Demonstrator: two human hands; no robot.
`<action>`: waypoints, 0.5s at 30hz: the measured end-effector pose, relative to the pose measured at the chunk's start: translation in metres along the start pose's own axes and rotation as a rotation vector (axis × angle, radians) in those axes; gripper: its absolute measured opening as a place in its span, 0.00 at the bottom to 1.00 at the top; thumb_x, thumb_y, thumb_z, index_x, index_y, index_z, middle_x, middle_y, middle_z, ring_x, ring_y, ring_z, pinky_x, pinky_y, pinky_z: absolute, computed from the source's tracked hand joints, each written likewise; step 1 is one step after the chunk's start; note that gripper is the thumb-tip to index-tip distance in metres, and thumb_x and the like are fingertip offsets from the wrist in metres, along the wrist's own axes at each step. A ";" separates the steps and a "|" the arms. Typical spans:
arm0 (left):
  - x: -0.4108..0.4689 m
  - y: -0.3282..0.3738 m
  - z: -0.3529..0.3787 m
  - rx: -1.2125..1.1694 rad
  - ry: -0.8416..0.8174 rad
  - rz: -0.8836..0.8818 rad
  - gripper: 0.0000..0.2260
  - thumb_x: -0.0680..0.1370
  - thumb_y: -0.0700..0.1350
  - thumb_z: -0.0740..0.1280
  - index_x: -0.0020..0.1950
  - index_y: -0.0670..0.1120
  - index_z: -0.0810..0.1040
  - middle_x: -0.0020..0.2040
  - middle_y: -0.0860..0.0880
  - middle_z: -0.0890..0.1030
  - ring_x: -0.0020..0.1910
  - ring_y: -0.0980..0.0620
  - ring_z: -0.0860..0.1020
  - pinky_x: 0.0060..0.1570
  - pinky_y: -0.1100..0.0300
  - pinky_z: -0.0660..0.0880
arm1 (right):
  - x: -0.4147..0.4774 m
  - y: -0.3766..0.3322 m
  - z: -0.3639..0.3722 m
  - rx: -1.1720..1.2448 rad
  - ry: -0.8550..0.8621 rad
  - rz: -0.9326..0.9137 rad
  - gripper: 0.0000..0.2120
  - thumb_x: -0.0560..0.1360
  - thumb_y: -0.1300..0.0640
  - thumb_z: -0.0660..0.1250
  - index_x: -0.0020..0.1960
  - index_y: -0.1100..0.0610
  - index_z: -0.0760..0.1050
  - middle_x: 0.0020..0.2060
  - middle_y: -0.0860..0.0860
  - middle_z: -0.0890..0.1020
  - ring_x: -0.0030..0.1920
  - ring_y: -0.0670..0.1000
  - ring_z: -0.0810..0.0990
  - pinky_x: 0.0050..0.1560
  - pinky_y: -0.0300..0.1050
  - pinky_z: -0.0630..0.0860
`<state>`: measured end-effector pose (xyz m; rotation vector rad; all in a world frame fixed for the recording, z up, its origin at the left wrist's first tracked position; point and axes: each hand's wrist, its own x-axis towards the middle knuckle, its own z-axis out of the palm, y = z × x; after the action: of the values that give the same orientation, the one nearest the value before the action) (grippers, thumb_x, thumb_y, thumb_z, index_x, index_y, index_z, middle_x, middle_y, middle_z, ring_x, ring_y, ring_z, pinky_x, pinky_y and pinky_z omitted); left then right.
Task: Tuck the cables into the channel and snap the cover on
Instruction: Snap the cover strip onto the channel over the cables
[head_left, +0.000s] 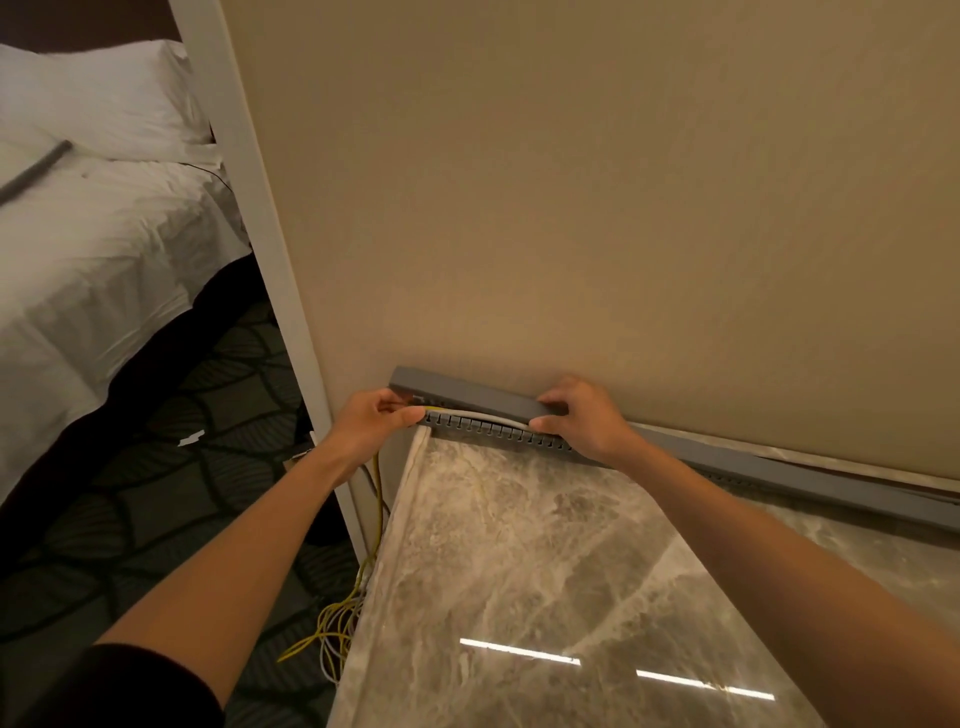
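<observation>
Marble counter (519, 545) spreads nearest. At its far left corner the left hand (371, 418) pinches the cables (480, 411) at the slotted channel (498, 432) end; yellow and grey lengths hang floorward. Right of it, the right hand (584, 421) curls its fingers over the grey cover (467, 391), raised above the channel along the wall.

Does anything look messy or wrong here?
Yes. The grey cover gapes at its left end, where cables bulge out instead of lying tucked in. More of them hang off the counter into a tangle on the floor.
</observation>
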<state>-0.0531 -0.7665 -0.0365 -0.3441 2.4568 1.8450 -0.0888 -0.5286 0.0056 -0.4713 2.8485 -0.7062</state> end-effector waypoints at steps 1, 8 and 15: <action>0.000 -0.001 0.001 -0.014 0.011 0.006 0.12 0.75 0.37 0.67 0.57 0.35 0.77 0.41 0.50 0.78 0.45 0.50 0.76 0.42 0.69 0.72 | -0.001 0.000 -0.001 -0.069 -0.018 -0.026 0.16 0.74 0.55 0.67 0.56 0.65 0.77 0.52 0.59 0.77 0.53 0.57 0.74 0.49 0.44 0.66; 0.000 -0.003 -0.002 -0.150 -0.032 0.024 0.15 0.74 0.37 0.69 0.60 0.41 0.75 0.54 0.46 0.78 0.54 0.50 0.76 0.49 0.66 0.73 | 0.008 -0.023 0.004 -0.314 -0.115 -0.097 0.17 0.75 0.50 0.63 0.60 0.58 0.74 0.57 0.57 0.79 0.58 0.59 0.76 0.54 0.50 0.73; 0.007 -0.001 -0.010 -0.118 -0.084 0.009 0.17 0.70 0.32 0.71 0.58 0.35 0.75 0.49 0.42 0.81 0.46 0.50 0.79 0.44 0.68 0.78 | 0.030 -0.064 0.035 -0.147 -0.062 -0.191 0.15 0.77 0.53 0.63 0.59 0.61 0.75 0.54 0.60 0.79 0.55 0.60 0.76 0.44 0.44 0.65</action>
<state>-0.0588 -0.7777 -0.0357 -0.2560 2.3052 1.9705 -0.0914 -0.6077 0.0033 -0.7817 2.8340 -0.5029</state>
